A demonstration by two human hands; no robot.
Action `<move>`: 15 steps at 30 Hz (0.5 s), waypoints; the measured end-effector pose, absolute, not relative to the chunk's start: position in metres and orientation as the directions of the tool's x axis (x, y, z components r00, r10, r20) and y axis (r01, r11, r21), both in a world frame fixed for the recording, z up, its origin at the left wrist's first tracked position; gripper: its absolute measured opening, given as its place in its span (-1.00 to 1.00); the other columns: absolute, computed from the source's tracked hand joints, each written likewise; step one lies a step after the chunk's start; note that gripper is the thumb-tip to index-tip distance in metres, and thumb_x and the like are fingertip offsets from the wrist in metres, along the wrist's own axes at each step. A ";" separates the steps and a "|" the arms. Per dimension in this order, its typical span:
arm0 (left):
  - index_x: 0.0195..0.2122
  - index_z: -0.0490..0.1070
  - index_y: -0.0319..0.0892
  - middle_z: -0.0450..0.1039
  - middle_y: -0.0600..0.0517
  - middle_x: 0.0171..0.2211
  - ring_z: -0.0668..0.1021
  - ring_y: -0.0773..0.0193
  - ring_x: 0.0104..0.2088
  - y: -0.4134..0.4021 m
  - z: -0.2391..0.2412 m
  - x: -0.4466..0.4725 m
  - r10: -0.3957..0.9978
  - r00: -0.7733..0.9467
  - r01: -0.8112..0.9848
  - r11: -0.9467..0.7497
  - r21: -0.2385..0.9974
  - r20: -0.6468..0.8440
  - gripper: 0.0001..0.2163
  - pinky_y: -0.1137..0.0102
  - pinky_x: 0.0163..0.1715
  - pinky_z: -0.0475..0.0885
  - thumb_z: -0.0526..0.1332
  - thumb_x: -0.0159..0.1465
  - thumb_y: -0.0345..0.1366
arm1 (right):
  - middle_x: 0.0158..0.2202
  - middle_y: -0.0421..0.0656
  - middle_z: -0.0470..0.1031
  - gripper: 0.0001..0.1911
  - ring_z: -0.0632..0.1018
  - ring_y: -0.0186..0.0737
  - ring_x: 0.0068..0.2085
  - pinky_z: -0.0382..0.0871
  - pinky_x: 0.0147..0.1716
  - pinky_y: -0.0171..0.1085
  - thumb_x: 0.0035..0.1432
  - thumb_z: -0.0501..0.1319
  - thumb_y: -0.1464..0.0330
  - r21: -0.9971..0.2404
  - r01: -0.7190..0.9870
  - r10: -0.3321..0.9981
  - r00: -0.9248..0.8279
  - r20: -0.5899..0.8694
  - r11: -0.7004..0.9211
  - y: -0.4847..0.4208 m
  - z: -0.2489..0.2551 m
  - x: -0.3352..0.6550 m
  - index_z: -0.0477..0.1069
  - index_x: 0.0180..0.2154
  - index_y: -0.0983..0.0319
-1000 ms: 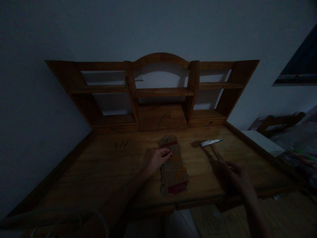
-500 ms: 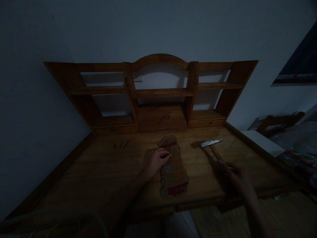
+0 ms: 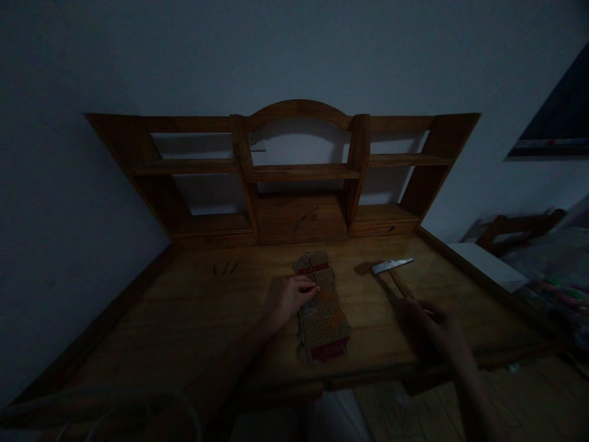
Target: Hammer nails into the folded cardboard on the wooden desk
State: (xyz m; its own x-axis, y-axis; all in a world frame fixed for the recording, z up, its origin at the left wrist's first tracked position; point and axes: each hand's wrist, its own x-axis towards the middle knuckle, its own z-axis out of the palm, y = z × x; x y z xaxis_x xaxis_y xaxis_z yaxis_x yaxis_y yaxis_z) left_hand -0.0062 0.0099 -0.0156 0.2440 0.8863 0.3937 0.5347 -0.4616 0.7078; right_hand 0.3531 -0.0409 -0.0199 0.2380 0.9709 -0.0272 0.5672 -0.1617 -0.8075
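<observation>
The scene is very dim. My left hand (image 3: 289,296) rests at the left edge of a flattened piece of patterned cardboard (image 3: 323,319) on the wooden desk (image 3: 193,313), its fingertips pinched on something small that I cannot make out. My right hand (image 3: 432,325) is closed round the wooden handle of a hammer (image 3: 392,268), whose metal head lies on the desk to the right of the cardboard.
A wooden hutch with shelves (image 3: 294,175) stands at the back of the desk against the wall. A few thin nails (image 3: 225,268) lie on the desk at the left. A chair frame (image 3: 515,226) and clutter sit on the floor at the right.
Almost nothing differs; both hands keep their places, with only a slight shift of the view.
</observation>
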 end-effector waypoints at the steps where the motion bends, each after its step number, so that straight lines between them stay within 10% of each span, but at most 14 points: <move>1: -0.30 0.57 -0.08 0.54 0.06 -0.35 0.54 0.31 -0.34 0.010 -0.016 -0.007 0.887 0.248 0.532 -0.460 0.710 0.389 -0.85 0.48 -0.37 0.37 0.21 0.22 -0.23 | -0.29 -0.06 0.60 -0.46 0.58 0.01 -0.21 0.41 -0.35 -0.25 0.04 0.13 -0.02 -0.810 0.565 0.971 0.237 -0.021 -0.156 -0.041 -0.020 0.353 0.50 -0.13 0.23; 15: -0.36 0.58 -0.09 0.52 0.06 -0.39 0.52 0.32 -0.38 0.010 -0.016 -0.006 0.892 0.232 0.557 -0.450 0.698 0.389 -0.84 0.48 -0.39 0.37 0.21 0.21 -0.22 | -0.33 -0.07 0.60 -0.49 0.58 0.02 -0.27 0.40 -0.41 -0.23 0.10 0.06 -0.01 -0.712 0.701 0.943 0.261 0.208 -0.037 -0.056 0.004 0.330 0.50 -0.14 0.20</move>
